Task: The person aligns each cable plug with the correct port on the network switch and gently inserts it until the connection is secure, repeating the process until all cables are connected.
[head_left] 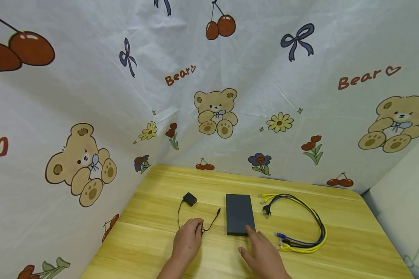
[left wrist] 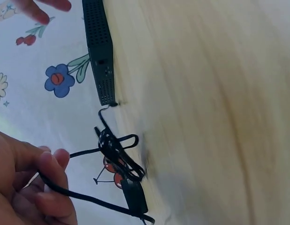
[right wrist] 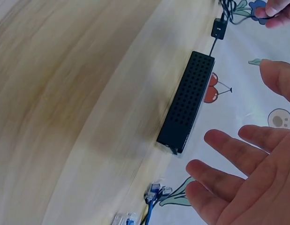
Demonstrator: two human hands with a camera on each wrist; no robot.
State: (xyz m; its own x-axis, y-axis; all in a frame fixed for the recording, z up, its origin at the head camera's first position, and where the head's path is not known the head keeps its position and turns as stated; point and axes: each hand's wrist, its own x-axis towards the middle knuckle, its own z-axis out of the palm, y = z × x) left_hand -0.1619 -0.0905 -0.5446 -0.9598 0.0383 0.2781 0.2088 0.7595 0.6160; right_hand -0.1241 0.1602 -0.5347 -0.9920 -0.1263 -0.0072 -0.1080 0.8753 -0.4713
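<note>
A black power adapter [head_left: 189,199] lies on the table at the left, its thin cable [left wrist: 95,202] running to my left hand [head_left: 188,241]. The fingers and thumb of that hand pinch the cable, with a small coiled bundle [left wrist: 118,154] beside them in the left wrist view. The cable's plug end [head_left: 218,211] points toward a flat black box [head_left: 239,213]. Rows of vent holes mark the box's side [right wrist: 189,96] in the right wrist view. My right hand [head_left: 263,254] is by the box's near right corner, fingers spread and holding nothing.
Right of the box, several yellow, black and blue network cables [head_left: 322,232] lie curved on the wooden table [head_left: 363,240]. A white cloth [head_left: 251,77] printed with bears, flowers and cherries rises behind and to the left.
</note>
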